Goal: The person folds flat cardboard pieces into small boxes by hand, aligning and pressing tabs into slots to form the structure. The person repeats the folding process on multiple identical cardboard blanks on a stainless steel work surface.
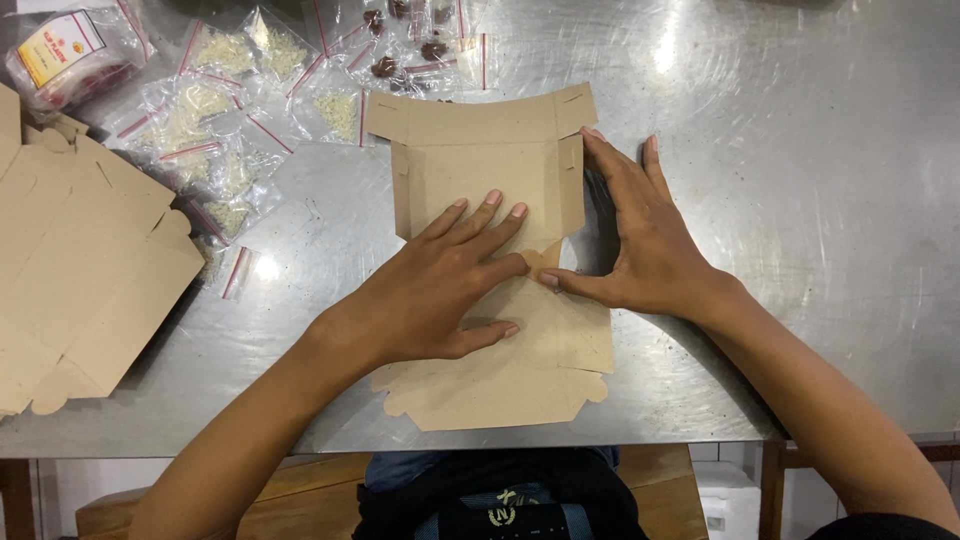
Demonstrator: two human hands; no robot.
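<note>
Left grip flat atop cardboard blank | right grip at its right flap

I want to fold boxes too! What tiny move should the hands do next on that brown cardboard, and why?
Probably lift the right side flap upright. The left hand already presses the flat cardboard box blank onto the metal table, and the right hand rests against that flap's edge, which seems to be starting to rise.

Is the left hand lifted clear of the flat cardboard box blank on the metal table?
No, the left hand lies flat on the cardboard box blank, fingers spread across its middle, while the right hand presses its right side flap.
</note>
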